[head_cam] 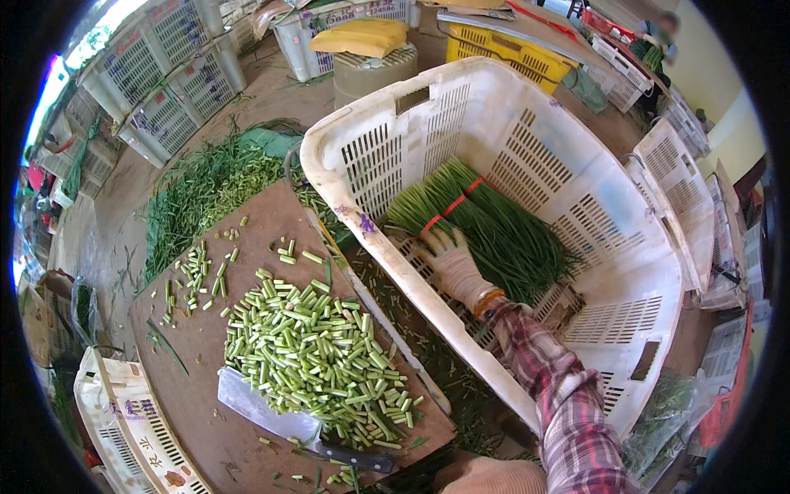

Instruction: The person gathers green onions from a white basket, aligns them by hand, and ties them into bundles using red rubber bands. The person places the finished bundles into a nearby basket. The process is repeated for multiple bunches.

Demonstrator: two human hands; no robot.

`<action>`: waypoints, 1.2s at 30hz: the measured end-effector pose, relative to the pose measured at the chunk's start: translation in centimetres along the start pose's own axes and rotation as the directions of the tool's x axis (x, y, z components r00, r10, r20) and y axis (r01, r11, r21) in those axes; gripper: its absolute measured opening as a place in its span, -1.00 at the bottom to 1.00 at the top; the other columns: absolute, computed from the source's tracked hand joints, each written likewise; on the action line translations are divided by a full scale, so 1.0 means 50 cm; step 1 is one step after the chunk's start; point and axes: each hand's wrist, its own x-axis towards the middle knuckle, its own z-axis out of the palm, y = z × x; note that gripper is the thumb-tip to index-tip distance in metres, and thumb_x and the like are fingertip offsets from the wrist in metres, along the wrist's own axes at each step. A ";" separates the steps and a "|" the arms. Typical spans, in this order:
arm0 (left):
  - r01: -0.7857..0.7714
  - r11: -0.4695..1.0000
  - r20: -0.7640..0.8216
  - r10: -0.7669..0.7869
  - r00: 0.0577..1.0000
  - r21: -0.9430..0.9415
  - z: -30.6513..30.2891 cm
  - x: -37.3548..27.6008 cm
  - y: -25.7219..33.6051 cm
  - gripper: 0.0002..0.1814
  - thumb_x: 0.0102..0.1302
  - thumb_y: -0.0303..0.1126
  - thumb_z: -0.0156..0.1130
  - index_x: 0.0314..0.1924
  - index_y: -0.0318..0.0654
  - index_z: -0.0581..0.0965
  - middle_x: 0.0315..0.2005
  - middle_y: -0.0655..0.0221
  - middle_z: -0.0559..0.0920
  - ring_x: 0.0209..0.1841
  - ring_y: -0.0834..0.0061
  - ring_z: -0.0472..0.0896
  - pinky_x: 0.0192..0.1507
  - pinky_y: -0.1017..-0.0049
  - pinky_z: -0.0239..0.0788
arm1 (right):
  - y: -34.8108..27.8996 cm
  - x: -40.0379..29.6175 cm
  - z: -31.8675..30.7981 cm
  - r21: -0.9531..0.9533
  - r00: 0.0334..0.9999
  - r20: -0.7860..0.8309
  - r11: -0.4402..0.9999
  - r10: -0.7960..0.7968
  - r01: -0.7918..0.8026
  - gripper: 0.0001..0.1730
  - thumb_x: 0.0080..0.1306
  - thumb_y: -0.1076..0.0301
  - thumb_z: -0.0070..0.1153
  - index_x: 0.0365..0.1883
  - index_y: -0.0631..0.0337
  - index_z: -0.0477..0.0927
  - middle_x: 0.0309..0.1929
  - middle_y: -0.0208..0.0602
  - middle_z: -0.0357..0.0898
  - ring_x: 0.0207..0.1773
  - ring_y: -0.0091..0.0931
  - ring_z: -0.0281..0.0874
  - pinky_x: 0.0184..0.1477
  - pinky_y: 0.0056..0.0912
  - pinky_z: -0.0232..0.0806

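My right hand [453, 265], in a pale knitted work glove, reaches into a large white plastic crate [518, 148]. Its spread fingers touch the near side of a bundle of long green chive-like stalks [487, 228]. Red bands [453, 205] tie the bundle, which lies on the crate's slotted floor. My left hand is out of view. Beside the crate, a brown board [191, 370] bears a heap of short-cut green stalk pieces [308, 352]. A cleaver [265, 404] with a black handle lies at the heap's near edge, its blade partly covered by pieces.
Green trimmings [210, 191] lie in a heap beyond the board. Stacked pale crates [179, 92] stand at the back left. A yellow crate [506, 52] supports a tabletop, and a yellow packet [361, 37] rests on a drum. Another person [660, 37] is far right.
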 end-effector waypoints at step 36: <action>-0.517 0.632 -0.648 -0.740 -0.181 -0.577 0.229 -0.600 -0.086 -0.74 0.44 -0.52 0.01 0.08 -0.33 0.52 -0.37 0.40 0.63 -0.32 0.55 0.59 -0.21 0.51 0.48 | -0.466 -0.409 -0.756 0.877 0.857 0.198 0.476 -0.476 0.061 -0.55 0.37 0.50 0.09 0.24 0.31 0.49 -0.01 -0.27 0.61 0.02 -0.53 0.52 0.18 -0.43 0.34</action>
